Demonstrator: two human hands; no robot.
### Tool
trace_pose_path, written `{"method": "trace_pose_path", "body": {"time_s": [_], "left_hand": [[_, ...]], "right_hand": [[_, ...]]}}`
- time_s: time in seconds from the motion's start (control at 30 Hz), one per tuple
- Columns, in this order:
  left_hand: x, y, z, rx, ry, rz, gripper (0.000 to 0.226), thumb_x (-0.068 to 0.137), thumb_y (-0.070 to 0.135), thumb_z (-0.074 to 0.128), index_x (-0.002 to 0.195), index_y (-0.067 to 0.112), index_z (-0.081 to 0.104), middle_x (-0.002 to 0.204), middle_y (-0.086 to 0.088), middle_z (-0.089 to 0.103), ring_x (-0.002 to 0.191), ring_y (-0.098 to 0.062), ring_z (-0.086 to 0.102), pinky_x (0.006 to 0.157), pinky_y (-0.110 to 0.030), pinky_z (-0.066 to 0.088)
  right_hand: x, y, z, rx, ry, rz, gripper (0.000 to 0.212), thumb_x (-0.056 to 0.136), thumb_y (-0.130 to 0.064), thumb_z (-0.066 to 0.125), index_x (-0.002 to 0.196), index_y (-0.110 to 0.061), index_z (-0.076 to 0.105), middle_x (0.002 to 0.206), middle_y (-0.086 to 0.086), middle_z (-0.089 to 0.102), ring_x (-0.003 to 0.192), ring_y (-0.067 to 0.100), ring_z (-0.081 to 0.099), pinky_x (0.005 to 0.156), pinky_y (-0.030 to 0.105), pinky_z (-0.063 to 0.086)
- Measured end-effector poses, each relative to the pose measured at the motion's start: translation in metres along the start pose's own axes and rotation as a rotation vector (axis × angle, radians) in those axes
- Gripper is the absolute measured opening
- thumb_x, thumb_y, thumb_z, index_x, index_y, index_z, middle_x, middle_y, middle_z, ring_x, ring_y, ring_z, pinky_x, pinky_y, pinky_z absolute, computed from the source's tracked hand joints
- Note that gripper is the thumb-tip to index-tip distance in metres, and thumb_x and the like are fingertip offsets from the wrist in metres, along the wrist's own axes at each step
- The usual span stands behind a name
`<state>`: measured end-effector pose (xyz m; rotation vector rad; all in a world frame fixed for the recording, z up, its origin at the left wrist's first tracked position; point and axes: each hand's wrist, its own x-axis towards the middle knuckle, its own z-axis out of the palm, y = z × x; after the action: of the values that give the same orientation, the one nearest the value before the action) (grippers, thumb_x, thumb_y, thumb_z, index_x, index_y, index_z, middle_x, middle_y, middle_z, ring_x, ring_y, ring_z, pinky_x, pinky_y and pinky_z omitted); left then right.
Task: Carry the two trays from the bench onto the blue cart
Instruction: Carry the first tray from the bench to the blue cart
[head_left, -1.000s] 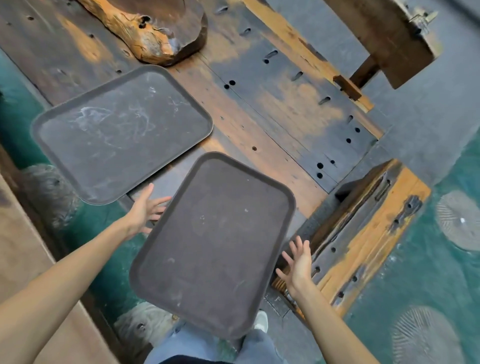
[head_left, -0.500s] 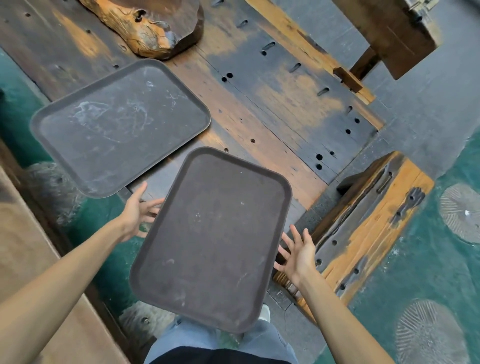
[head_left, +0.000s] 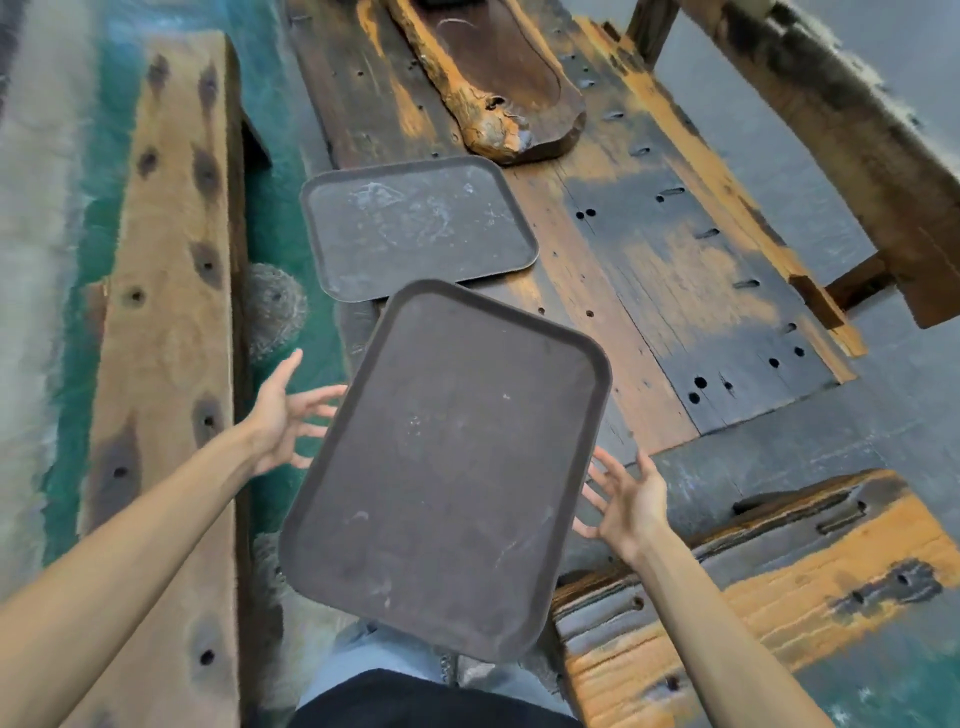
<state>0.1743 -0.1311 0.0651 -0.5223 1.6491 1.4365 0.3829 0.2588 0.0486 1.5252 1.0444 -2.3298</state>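
Head view, camera swung, near tray still flanked by hands

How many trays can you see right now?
2. The near tray sits between the left hand and right hand, overhanging the bench end. The far tray lies flat on the bench just beyond it. None looks hidden.

near tray before far tray | both on bench
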Motion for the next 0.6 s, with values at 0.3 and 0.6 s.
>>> {"method": "trace_pose_path", "body": {"time_s": [0.3,0.6], "left_hand": [[-0.139,-0.124,-0.027,-0.248,0.169,0.094,0.086,0.074,0.087,0.034,0.126,0.028,0.068,0.101,-0.002,0.060,0.091,-0.023,0.055,0.081,-0.044,0.036],[-0.275,-0.274,-0.083,-0.615,0.304,0.111,0.092,0.068,0.089,0.039,0.126,0.024,0.070,0.111,-0.006,0.069,0.102,-0.028,0.060,0.083,-0.048,0.042]], "right_hand": [[-0.060,0.014,0.013,-0.259,-0.275,0.019,0.063,0.096,-0.071,0.031,0.119,-0.028,0.071,0.119,0.004,0.073,0.110,0.020,0.062,0.085,0.053,0.045],[-0.100,0.101,0.084,-0.576,-0.428,0.123,0.058,0.096,-0.068,0.033,0.117,-0.028,0.069,0.118,0.002,0.065,0.104,0.019,0.059,0.089,0.053,0.041]]}}
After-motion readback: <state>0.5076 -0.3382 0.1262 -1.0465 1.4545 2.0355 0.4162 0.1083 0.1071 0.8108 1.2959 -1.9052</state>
